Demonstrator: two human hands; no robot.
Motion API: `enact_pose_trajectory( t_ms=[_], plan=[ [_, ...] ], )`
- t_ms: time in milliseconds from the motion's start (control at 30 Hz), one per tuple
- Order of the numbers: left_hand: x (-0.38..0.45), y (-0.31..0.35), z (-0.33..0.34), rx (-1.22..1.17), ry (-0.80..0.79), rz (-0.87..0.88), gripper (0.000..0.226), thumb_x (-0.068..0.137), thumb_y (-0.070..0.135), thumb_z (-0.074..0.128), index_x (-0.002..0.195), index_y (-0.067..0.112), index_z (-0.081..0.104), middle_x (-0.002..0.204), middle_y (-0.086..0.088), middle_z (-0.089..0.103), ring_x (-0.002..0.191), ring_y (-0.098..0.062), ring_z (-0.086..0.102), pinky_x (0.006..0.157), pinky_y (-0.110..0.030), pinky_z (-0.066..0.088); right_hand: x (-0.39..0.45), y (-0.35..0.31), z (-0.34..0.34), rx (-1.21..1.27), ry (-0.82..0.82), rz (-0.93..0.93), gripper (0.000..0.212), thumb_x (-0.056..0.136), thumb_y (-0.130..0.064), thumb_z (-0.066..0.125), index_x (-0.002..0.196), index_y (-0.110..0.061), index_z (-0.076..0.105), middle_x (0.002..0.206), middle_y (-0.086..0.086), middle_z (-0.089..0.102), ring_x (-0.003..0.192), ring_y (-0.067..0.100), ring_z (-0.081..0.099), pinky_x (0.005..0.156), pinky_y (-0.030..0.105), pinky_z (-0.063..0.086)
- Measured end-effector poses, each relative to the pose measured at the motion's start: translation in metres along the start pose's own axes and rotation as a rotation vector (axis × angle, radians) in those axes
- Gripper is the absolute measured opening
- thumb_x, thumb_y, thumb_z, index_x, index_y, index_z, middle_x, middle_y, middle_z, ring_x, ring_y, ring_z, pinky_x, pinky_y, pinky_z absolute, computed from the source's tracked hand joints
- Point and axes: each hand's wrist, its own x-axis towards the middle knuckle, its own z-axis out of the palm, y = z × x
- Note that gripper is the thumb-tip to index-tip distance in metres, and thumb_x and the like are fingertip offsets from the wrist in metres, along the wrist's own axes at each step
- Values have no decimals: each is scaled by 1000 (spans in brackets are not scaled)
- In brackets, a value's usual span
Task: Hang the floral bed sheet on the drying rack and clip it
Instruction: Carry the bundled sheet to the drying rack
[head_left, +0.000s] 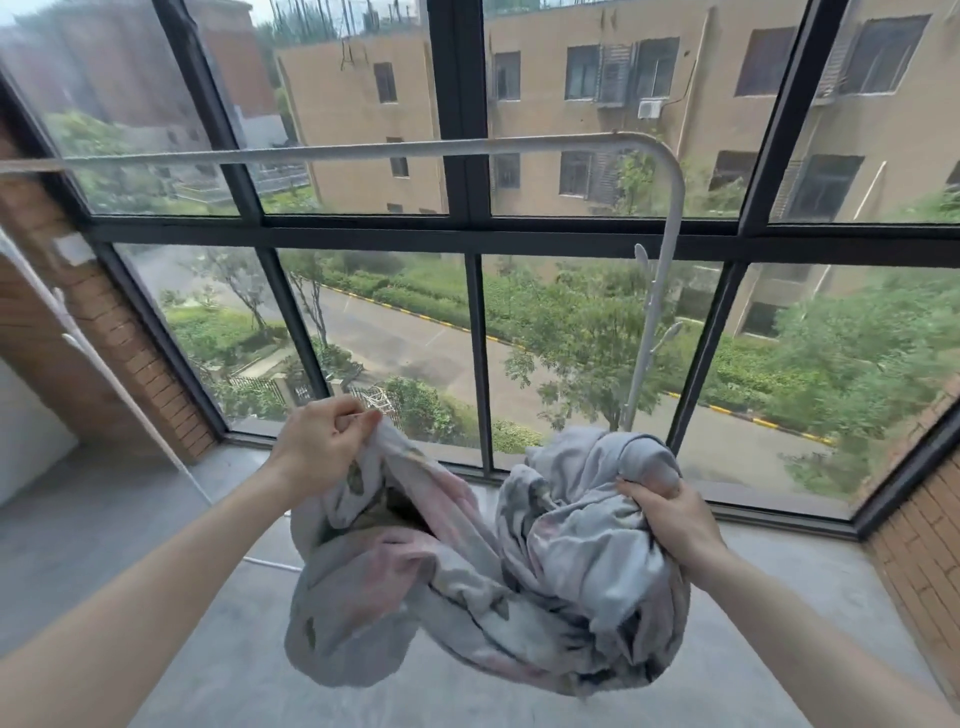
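The floral bed sheet (483, 577), pale grey with pink and dark flowers, hangs bunched between my two hands above the floor. My left hand (322, 441) pinches one edge of it at the upper left. A thick wad of the sheet is gripped in my right hand (670, 519) on the right. The white drying rack (363, 151) stands in front of me: its top bar runs across the window above the sheet, bends down at the right and carries small hooks on its upright. No clips are in view.
A large black-framed window (460, 228) fills the wall behind the rack. Brick walls (924, 551) close in at left and right. A second white rack leg (78, 343) slants down at the left. The grey concrete floor (104, 530) lies below.
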Motion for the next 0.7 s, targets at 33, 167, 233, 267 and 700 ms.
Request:
enact_pose_trajectory(
  t_ms=[33, 167, 233, 267, 700],
  plan=[
    [3, 0, -2, -13, 5, 17, 31, 101, 44, 61, 83, 19, 68, 73, 0, 70, 74, -22, 67, 72, -39, 53, -6, -2, 7, 29, 15, 5, 67, 52, -69, 82, 101, -24, 77, 93, -7, 79, 92, 20, 73, 90, 48, 59],
    [21, -52, -43, 16, 4, -79, 34, 105, 42, 52, 85, 16, 62, 73, -4, 65, 74, -27, 63, 69, -39, 47, -28, -18, 76, 112, 48, 36, 64, 57, -69, 81, 104, -27, 76, 98, -6, 79, 95, 23, 73, 93, 50, 58],
    [26, -79, -64, 65, -25, -156, 37, 106, 42, 50, 82, 16, 59, 75, -3, 62, 78, -30, 62, 69, -39, 45, -39, -22, 99, 127, 49, 103, 62, 59, -69, 81, 104, -26, 78, 100, -3, 78, 97, 26, 72, 95, 51, 58],
    [27, -89, -75, 43, -16, -176, 37, 106, 42, 50, 79, 17, 56, 73, -1, 59, 75, -29, 59, 68, -38, 42, -41, -19, 110, 138, 42, 146, 63, 59, -68, 81, 104, -23, 78, 101, 0, 78, 98, 27, 72, 97, 51, 57],
    [80, -143, -157, 170, 79, 44, 31, 103, 40, 59, 82, 17, 62, 66, 3, 57, 61, -19, 53, 59, -34, 40, -19, 7, 214, 29, -108, 505, 65, 96, -63, 58, 132, -9, 51, 106, 10, 64, 83, 30, 61, 62, 35, 53]
  ],
)
